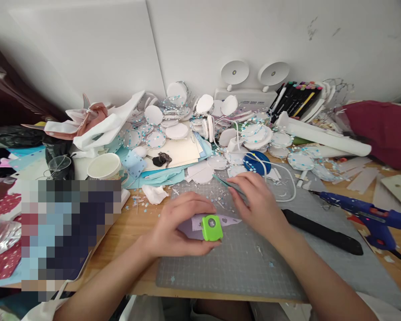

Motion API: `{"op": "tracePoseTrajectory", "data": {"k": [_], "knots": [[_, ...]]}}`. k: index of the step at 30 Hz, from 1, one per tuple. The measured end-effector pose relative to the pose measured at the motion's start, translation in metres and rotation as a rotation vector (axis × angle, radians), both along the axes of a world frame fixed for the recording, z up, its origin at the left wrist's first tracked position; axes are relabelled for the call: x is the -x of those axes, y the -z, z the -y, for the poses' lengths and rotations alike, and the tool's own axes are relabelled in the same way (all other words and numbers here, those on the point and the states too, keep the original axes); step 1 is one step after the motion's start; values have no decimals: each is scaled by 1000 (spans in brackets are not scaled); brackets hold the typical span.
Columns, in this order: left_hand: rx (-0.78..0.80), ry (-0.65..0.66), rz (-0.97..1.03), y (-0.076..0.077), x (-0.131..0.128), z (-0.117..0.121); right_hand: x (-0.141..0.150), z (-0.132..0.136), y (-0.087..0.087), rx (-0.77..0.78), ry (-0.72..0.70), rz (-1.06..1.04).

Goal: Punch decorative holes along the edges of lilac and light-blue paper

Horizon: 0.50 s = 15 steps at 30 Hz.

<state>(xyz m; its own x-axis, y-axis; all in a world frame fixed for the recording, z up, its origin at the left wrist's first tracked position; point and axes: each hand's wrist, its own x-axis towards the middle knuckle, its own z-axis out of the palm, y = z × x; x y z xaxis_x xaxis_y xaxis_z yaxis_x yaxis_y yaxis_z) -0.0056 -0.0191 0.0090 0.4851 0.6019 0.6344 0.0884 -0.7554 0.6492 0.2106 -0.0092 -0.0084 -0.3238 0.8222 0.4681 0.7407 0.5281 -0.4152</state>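
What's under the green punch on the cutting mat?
A pale purple paper strip runs under the green punch, with cut-out holes showing, on the grey mat. The left hand covers the strip's other end.

Green punch [211, 228], lilac paper [200, 221], blue glue gun [364, 213]

Left hand [177, 227] gripping green paper punch [212, 228] over pale lilac paper strip [217, 220], right hand [259, 203] pinching teal tweezers [229, 185], grey cutting mat [240, 267], blue glue gun [364, 214] at right.
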Motion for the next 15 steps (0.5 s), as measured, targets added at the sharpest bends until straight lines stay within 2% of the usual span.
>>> {"op": "tracePoseTrajectory", "data": {"k": [2, 4, 7, 9, 12, 14, 15], "knots": [[-30, 12, 7, -1, 0, 0, 0, -5, 14, 37, 76, 199], [-49, 12, -5, -3, 0, 1, -1, -8, 25, 77, 116, 299], [-85, -14, -40, -3, 0, 3, -2, -9, 31, 98, 126, 301], [-127, -44, -74, -2, 0, 4, -2, -8, 26, 92, 107, 227], [-199, -129, -151, 2, 1, 5, -1, -1, 6, 62, 137, -109], [-224, -214, -211, 6, 1, 5, 2, 7, -10, 87, 113, -510], [-231, -253, -240, 8, 0, 5, 4, 11, -16, 152, 40, -704]]}}
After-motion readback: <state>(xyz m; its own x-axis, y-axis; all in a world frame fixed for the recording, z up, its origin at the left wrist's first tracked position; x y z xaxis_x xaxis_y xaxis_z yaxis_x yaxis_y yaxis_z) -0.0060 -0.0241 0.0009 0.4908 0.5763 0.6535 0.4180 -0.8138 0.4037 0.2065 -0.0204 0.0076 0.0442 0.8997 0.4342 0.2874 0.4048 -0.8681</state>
